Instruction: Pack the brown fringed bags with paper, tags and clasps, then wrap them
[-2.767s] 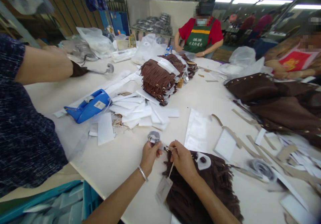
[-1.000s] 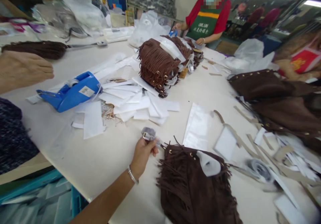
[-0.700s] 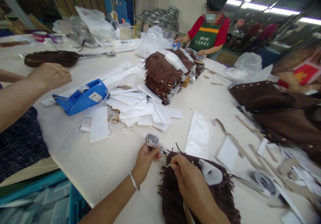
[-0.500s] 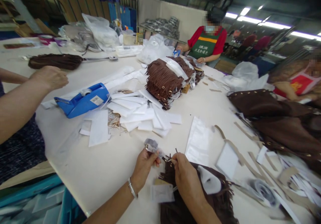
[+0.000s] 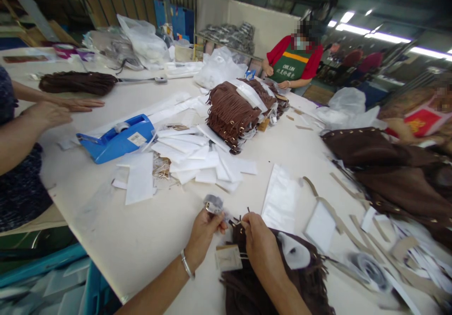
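My left hand (image 5: pixel 205 232), with a silver bangle at the wrist, is closed on a small plastic-wrapped piece (image 5: pixel 213 203) with a shiny metal edge. Its exact kind does not show. My right hand (image 5: pixel 259 242) pinches a thin dark cord (image 5: pixel 248 210) at the top edge of a brown fringed bag (image 5: pixel 243 289). The bag lies on the table under my right forearm. A tan hang tag (image 5: pixel 229 257) in a clear sleeve hangs from it by a string. White padding (image 5: pixel 295 251) sits on the bag, to the right of my right hand.
Ahead are white foam sheets (image 5: pixel 194 157), a blue tape dispenser (image 5: pixel 116 138) and stacked brown fringed bags (image 5: pixel 233 110). A co-worker's hands (image 5: pixel 52 110) rest at the left. Brown bags (image 5: pixel 395 169) and tan strips (image 5: pixel 332 206) lie right. A teal crate (image 5: pixel 88 282) stands lower left.
The hang tag has swung slightly up, and its face shows more clearly. The co-worker's hand at the left has lowered to the table. My hands have hardly moved.
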A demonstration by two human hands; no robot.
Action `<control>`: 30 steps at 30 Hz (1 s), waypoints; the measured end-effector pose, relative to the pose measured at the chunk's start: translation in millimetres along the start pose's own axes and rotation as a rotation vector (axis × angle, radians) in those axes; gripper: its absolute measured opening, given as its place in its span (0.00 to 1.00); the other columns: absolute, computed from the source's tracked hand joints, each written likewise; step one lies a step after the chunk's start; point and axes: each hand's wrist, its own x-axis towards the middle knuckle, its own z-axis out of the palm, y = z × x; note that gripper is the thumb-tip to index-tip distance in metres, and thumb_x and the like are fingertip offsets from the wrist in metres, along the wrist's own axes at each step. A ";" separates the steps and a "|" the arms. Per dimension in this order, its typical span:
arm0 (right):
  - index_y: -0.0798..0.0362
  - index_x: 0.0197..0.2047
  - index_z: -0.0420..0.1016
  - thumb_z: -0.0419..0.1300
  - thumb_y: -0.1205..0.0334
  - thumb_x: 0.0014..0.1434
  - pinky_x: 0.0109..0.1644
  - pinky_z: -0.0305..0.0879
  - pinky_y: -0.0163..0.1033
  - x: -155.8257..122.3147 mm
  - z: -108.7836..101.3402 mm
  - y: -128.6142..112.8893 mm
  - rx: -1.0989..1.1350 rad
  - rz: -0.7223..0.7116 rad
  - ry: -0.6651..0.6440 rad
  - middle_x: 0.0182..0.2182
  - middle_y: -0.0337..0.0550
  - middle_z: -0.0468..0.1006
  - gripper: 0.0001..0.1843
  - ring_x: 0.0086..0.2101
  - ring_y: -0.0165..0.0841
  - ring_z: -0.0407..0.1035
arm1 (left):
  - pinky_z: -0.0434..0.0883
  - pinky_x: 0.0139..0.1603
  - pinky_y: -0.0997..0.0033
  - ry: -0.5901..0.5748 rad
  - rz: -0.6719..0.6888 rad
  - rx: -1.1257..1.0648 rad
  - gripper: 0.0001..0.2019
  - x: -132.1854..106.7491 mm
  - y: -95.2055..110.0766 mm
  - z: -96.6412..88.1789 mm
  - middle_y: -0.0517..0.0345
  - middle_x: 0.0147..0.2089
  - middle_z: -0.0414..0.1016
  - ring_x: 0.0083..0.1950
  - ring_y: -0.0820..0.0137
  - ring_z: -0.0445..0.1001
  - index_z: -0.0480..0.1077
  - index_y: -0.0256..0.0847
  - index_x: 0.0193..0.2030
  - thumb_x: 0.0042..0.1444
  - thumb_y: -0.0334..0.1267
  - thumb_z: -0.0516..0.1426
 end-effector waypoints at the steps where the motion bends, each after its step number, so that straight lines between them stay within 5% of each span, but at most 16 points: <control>1: 0.51 0.36 0.62 0.43 0.69 0.65 0.37 0.61 0.38 0.3 -0.1 -0.1 -0.009 -0.003 -0.006 0.31 0.42 0.69 0.10 0.31 0.34 0.68 | 0.69 0.31 0.72 0.002 0.001 0.005 0.14 0.0 -0.4 -0.1 0.60 0.27 0.73 0.27 0.74 0.70 0.66 0.38 0.37 0.57 0.47 0.60; 24: 0.52 0.37 0.65 0.44 0.74 0.64 0.34 0.61 0.35 2.8 0.2 -5.7 -0.089 0.009 -0.098 0.34 0.43 0.68 0.12 0.30 0.32 0.68 | 0.69 0.31 0.72 0.003 -0.011 0.004 0.14 0.5 0.5 -0.6 0.60 0.27 0.73 0.27 0.73 0.70 0.66 0.38 0.37 0.58 0.47 0.59; 30: 0.52 0.36 0.65 0.44 0.71 0.65 0.36 0.62 0.36 3.1 0.4 -2.3 -0.030 -0.007 -0.032 0.32 0.42 0.69 0.11 0.31 0.33 0.68 | 0.68 0.32 0.72 0.016 -0.013 -0.010 0.14 -0.1 0.0 -0.1 0.60 0.27 0.73 0.27 0.73 0.70 0.67 0.38 0.37 0.57 0.48 0.60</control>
